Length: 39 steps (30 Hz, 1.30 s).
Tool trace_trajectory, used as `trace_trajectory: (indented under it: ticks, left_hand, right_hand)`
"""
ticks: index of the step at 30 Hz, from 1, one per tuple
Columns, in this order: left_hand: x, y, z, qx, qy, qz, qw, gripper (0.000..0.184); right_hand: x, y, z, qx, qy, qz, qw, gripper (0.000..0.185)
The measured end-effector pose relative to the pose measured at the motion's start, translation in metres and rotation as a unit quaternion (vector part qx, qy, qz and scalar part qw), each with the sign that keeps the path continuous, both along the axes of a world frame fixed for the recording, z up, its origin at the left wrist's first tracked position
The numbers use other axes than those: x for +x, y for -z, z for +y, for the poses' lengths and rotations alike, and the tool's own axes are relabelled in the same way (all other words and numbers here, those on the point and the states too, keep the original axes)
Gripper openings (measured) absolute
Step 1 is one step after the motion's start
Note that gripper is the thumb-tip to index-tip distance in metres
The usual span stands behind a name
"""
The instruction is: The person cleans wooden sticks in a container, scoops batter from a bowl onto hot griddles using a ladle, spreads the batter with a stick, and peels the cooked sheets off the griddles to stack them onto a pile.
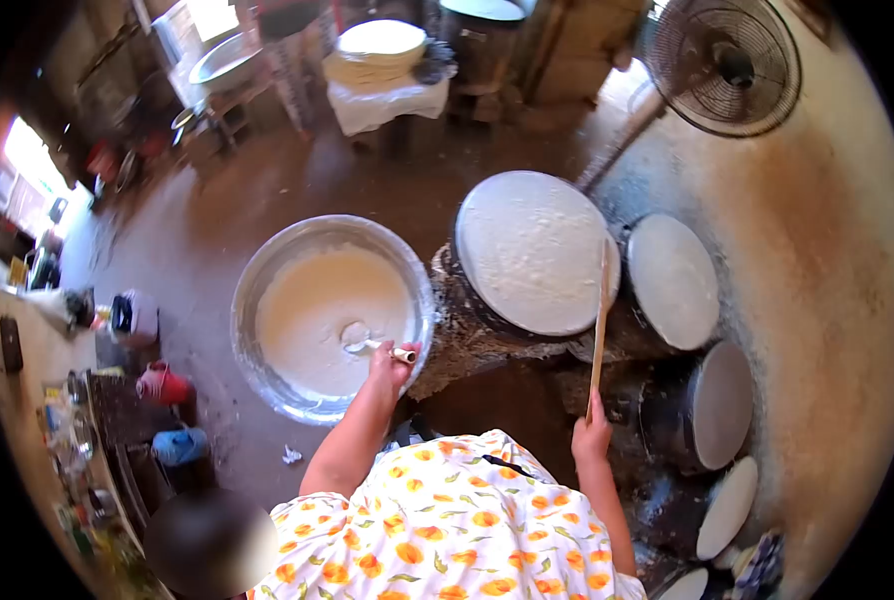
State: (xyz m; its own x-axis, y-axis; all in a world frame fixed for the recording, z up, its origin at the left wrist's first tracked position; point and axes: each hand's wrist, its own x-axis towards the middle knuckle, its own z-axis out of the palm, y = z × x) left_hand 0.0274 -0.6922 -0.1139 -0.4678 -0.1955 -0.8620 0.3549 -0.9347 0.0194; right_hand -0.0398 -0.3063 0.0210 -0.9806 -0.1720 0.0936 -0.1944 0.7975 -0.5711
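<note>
With twelve o'clock straight ahead of the person, a wide metal basin of pale batter sits at about ten to eleven o'clock. The left hand is closed around the handle of a ladle, whose bowl is over or in the batter; how deep it goes cannot be told. The right hand grips a long wooden stick that points toward twelve, its far end over the right edge of a large white round top at half past twelve; whether it touches there is unclear. A rough ledge lies between the basin and that top. Just beyond, a second white round stands at half past one, a third near two, a fourth at three, and another, cut off by the frame, near four, together blocking the way to the wall. A fan rises at one o'clock, the foot of its pole hidden behind the large top. Further out, a stack of pale discs stands near half past eleven, and a red bucket and a blue container near nine. A cluttered tabletop beyond is too small to make out, and a dark shape near eight is blurred.
</note>
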Motion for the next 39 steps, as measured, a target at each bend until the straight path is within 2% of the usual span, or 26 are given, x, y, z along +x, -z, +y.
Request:
trace_trajectory:
  ticks: [1, 3, 4, 6, 8, 9, 11, 13, 17, 20, 24, 26, 29, 31, 33, 35, 38, 39]
  left_hand:
    - [0.010, 0.007, -0.016, 0.005, -0.015, -0.006, 1.000, 0.023]
    - [0.052, 0.045, -0.047, 0.103, -0.026, 0.080, 0.991, 0.018]
    - [0.065, 0.028, -0.051, 0.162, -0.040, 0.085, 0.982, 0.019]
    - [0.089, -0.009, -0.030, -0.008, 0.071, 0.012, 0.997, 0.018]
    - [0.109, -0.029, -0.023, 0.176, 0.068, 0.030, 0.982, 0.018]
    - [0.108, -0.037, -0.023, 0.183, 0.077, -0.018, 0.980, 0.017]
    - [0.109, -0.017, -0.040, 0.120, 0.083, 0.027, 0.989, 0.015]
    - [0.093, 0.041, -0.069, -0.036, 0.068, 0.027, 0.997, 0.011]
    - [0.047, 0.068, -0.125, -0.147, 0.121, -0.022, 0.981, 0.006]
    - [0.048, 0.057, -0.138, -0.193, 0.158, -0.007, 0.968, 0.005]
    - [0.069, -0.003, -0.135, -0.271, 0.194, -0.018, 0.943, 0.011]
    - [0.080, -0.058, -0.125, -0.300, 0.179, 0.011, 0.937, 0.011]
    - [0.097, -0.140, -0.109, -0.343, 0.150, 0.055, 0.926, 0.019]
    - [0.110, -0.189, -0.099, -0.377, 0.133, 0.135, 0.907, 0.022]
    - [0.125, -0.236, -0.094, -0.414, 0.123, 0.143, 0.890, 0.027]
    - [0.142, -0.289, -0.090, -0.461, 0.157, 0.163, 0.858, 0.029]
    - [0.161, -0.365, -0.073, -0.571, 0.174, 0.097, 0.797, 0.030]
    - [0.167, -0.377, -0.067, -0.575, 0.167, 0.094, 0.795, 0.030]
  right_hand:
    - [0.013, -0.004, 0.000, -0.006, -0.036, 0.018, 0.999, 0.063]
    - [0.038, -0.024, -0.001, -0.009, -0.025, -0.055, 0.998, 0.060]
    - [0.047, -0.031, 0.001, -0.005, -0.004, -0.074, 0.997, 0.058]
    - [0.057, -0.028, 0.015, -0.008, 0.010, -0.069, 0.998, 0.057]
    - [0.060, -0.029, 0.022, -0.009, 0.037, -0.057, 0.998, 0.056]
    - [0.062, -0.031, 0.020, -0.006, 0.048, -0.052, 0.997, 0.055]
    - [0.065, -0.033, 0.013, -0.008, 0.058, -0.035, 0.998, 0.055]
    - [0.067, -0.037, 0.007, -0.025, 0.062, -0.031, 0.997, 0.055]
    - [0.070, -0.043, 0.011, -0.006, 0.062, -0.033, 0.997, 0.052]
    - [0.069, -0.046, 0.020, 0.002, 0.062, -0.019, 0.998, 0.053]
    - [0.060, -0.040, 0.029, -0.041, 0.071, -0.026, 0.996, 0.053]
    - [0.051, -0.028, 0.036, -0.047, 0.014, 0.029, 0.998, 0.053]
    - [0.037, -0.021, 0.034, -0.071, -0.012, 0.038, 0.997, 0.054]
    - [0.028, -0.017, 0.035, -0.087, -0.025, 0.027, 0.995, 0.054]
    - [0.019, -0.017, 0.035, -0.103, -0.039, 0.017, 0.994, 0.055]
    - [0.010, -0.019, 0.035, -0.094, -0.063, 0.013, 0.993, 0.056]
    - [-0.003, -0.012, 0.037, -0.099, -0.093, 0.039, 0.990, 0.056]
    - [-0.006, -0.012, 0.035, -0.098, -0.097, 0.043, 0.990, 0.056]
